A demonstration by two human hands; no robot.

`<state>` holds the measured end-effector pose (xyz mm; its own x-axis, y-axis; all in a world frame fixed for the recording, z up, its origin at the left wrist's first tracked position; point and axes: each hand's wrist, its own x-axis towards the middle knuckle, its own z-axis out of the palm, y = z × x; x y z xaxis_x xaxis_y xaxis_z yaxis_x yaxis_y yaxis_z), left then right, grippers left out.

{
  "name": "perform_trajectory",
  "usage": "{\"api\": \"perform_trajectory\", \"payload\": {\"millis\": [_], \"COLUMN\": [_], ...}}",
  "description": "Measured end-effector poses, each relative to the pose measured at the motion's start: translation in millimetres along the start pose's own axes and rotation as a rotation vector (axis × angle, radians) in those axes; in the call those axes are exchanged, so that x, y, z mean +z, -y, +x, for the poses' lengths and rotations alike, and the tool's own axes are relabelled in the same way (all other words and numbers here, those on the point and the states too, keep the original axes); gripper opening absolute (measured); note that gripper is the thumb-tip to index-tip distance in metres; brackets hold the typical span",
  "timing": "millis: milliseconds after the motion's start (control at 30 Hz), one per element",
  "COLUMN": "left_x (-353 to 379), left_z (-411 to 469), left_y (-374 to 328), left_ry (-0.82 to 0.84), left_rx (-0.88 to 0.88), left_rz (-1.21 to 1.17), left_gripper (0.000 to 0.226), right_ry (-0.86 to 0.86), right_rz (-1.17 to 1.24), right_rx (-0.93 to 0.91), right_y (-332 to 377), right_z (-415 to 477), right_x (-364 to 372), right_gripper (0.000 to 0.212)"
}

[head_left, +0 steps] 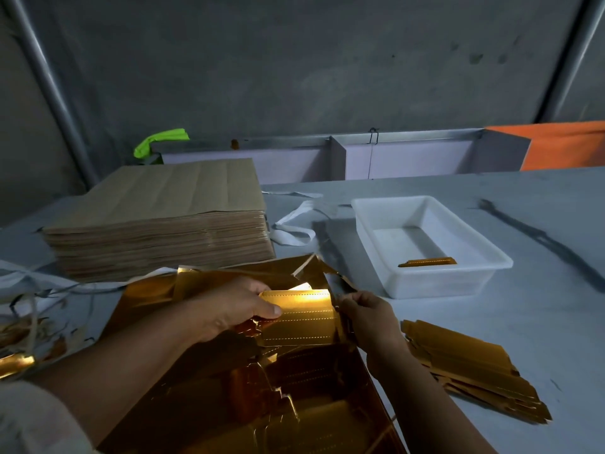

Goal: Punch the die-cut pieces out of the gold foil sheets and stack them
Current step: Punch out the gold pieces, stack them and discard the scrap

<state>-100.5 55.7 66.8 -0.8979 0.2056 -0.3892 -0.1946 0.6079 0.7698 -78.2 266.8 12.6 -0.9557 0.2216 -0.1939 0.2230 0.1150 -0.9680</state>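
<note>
A gold foil sheet [209,398] lies in front of me, partly torn along its cuts. My left hand [229,309] grips a die-cut gold piece [301,319] with dashed fold lines, thumb on top of its left end. My right hand [366,314] pinches the foil at the piece's right edge. A fanned stack of punched gold pieces [465,368] lies on the table to the right of my right arm. One narrow gold strip [427,262] rests inside a white plastic tub [370,231].
A thick stack of brown-backed sheets [163,217] stands at the back left. Foil scraps [19,348] and white strapping [294,224] litter the grey table [540,306]. A green object [160,142] and orange cloth [563,145] lie by the far wall.
</note>
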Motion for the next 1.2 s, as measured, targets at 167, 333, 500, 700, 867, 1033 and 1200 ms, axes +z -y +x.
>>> {"api": "perform_trajectory", "payload": {"millis": [167, 333, 500, 700, 867, 1033, 1200], "left_x": [4, 6, 5, 4, -2, -1, 10], "left_z": [-8, -13, -15, -14, -12, -10, -6], "left_y": [-1, -2, 1, 0, -3, -1, 2], "left_ry": [0.02, -0.014, -0.058, -0.06, -0.052, -0.058, -0.065], "left_rx": [0.002, 0.012, -0.012, -0.02, -0.02, -0.016, -0.015], "left_rz": [0.026, 0.011, -0.087, -0.077, -0.046, -0.032, -0.064], "left_gripper": [0.018, 0.015, 0.015, 0.022, 0.026, 0.017, 0.019], "right_ry": [0.122, 0.053, 0.184, 0.089, 0.018, -0.083, -0.204], "right_rz": [-0.003, 0.106, 0.287, 0.282, 0.28, 0.274, 0.335], "right_rx": [-0.003, 0.055, 0.119, 0.096, 0.083, 0.065, 0.089], "right_y": [1, 2, -3, -6, -6, -5, -10], "right_z": [-8, -11, -14, -10, -9, -8, -3], "right_x": [1, -3, -13, -12, -7, 0, 6], "right_gripper": [0.014, 0.015, 0.012, 0.006, 0.007, 0.007, 0.007]}}
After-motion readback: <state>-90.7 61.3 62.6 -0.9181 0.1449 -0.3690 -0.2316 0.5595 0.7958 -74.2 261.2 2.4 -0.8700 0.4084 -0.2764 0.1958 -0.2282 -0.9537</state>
